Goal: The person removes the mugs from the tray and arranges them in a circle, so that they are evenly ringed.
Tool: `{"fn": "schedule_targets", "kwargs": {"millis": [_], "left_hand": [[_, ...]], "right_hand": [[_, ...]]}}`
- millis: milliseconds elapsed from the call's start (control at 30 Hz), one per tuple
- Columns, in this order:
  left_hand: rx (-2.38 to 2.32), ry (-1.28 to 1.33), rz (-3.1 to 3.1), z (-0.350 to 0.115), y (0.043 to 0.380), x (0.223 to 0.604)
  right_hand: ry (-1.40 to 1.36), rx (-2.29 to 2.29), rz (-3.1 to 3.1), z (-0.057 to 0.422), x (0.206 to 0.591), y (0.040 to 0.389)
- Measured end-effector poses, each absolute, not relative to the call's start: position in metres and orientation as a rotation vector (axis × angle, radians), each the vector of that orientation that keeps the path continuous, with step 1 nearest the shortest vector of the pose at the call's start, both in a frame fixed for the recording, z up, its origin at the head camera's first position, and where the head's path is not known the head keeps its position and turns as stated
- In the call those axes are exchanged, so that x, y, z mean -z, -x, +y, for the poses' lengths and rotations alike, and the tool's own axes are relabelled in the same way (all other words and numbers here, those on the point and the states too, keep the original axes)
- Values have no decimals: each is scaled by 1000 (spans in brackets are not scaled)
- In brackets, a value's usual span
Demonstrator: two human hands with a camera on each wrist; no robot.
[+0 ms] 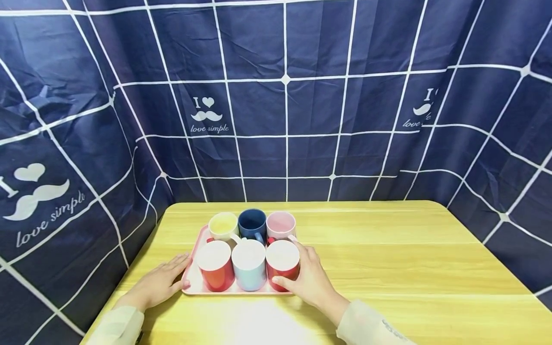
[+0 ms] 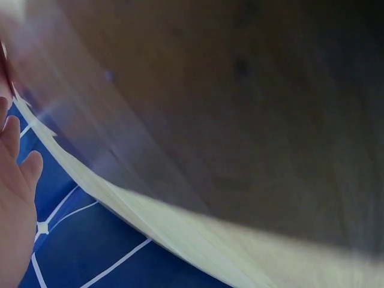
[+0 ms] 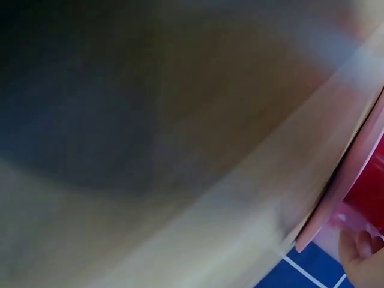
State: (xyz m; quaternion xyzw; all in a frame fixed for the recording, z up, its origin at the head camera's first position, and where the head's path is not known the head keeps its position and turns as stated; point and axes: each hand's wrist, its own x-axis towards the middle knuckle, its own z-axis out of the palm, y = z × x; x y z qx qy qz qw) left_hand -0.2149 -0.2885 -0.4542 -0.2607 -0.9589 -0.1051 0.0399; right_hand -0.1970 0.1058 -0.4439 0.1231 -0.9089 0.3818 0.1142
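Note:
A pink tray (image 1: 195,280) on the table bears two rows of mugs. The front row has an orange-red mug (image 1: 217,277), a light blue mug (image 1: 250,275) and a red mug (image 1: 279,273). Behind them stand a cream mug (image 1: 223,225), a dark blue mug (image 1: 252,223) and a pink mug (image 1: 281,224). My right hand (image 1: 314,277) holds the front-right red mug, thumb across its front and fingers at its far right side. With fingers extended, my left hand (image 1: 161,282) touches the tray's left edge. The right wrist view shows the red mug (image 3: 369,189) beside the tray rim (image 3: 345,177).
The wood-grain table (image 1: 388,254) extends to the right of the tray and in front of it. A dark blue curtain (image 1: 310,105) with white grid lines surrounds its back and sides. Most of both wrist views is dark and blurred.

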Motion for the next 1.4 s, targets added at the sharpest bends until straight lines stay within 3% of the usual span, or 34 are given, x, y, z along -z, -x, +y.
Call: {"fn": "schedule_targets", "kwargs": {"millis": [867, 1400], "left_hand": [[285, 817, -2923, -288, 214, 454], [321, 812, -2928, -289, 214, 454]], "right_hand": [[-252, -1317, -2569, 103, 444, 202], [-398, -1324, -2416, 142, 389, 200]]}}
